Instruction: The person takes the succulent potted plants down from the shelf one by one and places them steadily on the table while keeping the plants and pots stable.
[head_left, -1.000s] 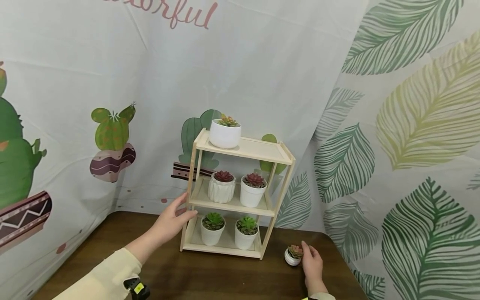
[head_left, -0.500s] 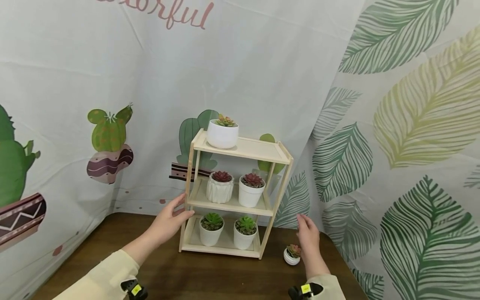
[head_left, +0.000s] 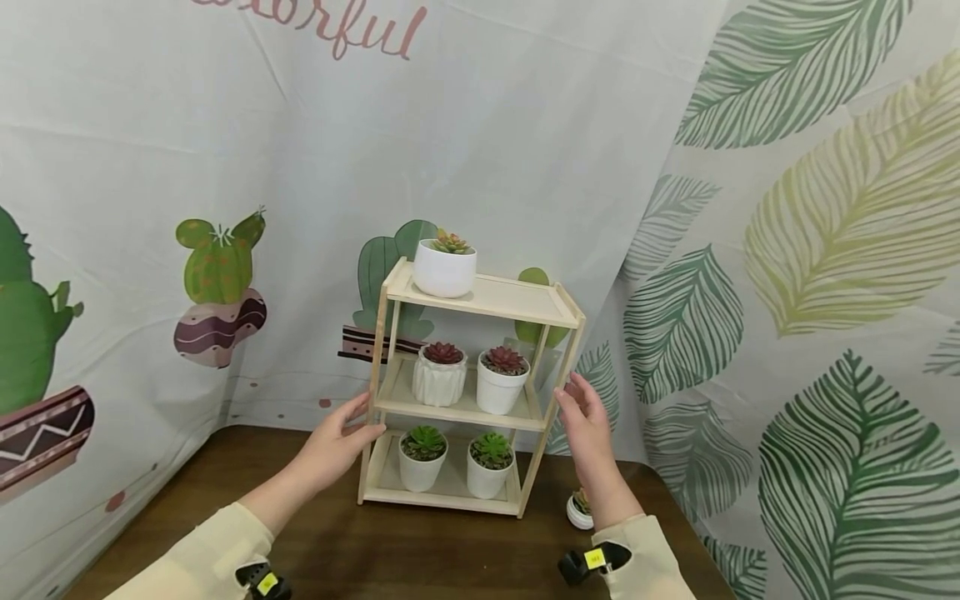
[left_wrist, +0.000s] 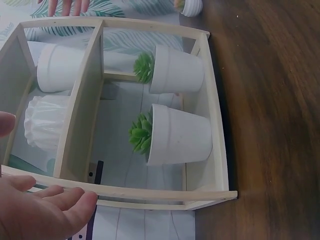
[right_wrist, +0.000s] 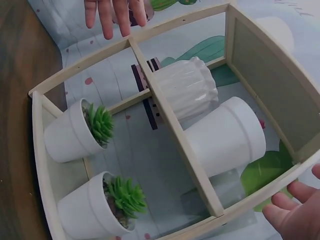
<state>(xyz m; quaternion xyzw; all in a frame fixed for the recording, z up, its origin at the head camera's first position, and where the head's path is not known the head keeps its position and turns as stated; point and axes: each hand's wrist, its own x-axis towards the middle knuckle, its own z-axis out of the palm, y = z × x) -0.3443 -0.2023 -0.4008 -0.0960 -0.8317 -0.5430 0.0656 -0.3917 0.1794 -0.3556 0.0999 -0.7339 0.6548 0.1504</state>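
A three-tier wooden shelf (head_left: 517, 298) stands upright on the brown table. My left hand (head_left: 333, 450) rests its fingers against the shelf's left side, thumb apart near the front. On the opposite side my right hand (head_left: 588, 425) has its fingertips at the right post, fingers loosely extended. The top tier bears a white bowl pot (head_left: 445, 271) with a yellow-green succulent. In the middle sit a ribbed white pot (head_left: 439, 381) and a plain white pot (head_left: 500, 392), both with dark red succulents. Two white pots with green succulents (left_wrist: 180, 135) (right_wrist: 75, 130) stand on the bottom tier.
A small white pot (head_left: 579, 517) with a succulent stands on the table (head_left: 427, 558) right of the shelf, partly hidden by my right forearm. Behind hangs a pale cloth backdrop (head_left: 525, 150) printed with cacti and leaves.
My right hand has moved from beside the small potted succulent up and left to the shelf's right post. The small pot stays on the table. My left hand keeps its place at the shelf.
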